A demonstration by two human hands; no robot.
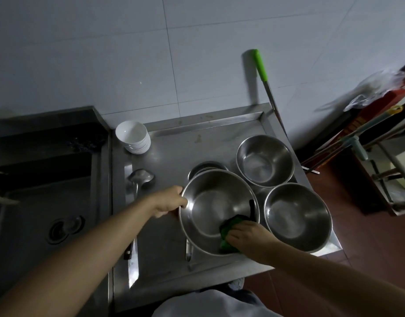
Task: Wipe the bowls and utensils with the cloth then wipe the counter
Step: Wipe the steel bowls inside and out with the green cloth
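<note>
A large steel bowl (210,202) stands tilted on the steel counter (165,248). My left hand (171,201) grips its left rim. My right hand (249,236) holds a green cloth (230,232) against the bowl's inner wall at the near right. Two more steel bowls stand to the right, one at the back (265,160) and one in front (297,216). A smaller steel bowl (203,167) peeks out behind the large one. A steel ladle (139,179) lies at the left, and a utensil (189,252) shows below the large bowl.
A stack of white bowls (133,137) stands at the counter's back left. A dark sink (43,202) lies to the left. A green-handled pole (264,83) leans on the tiled wall. Stools and clutter (368,143) stand at the right on the red floor.
</note>
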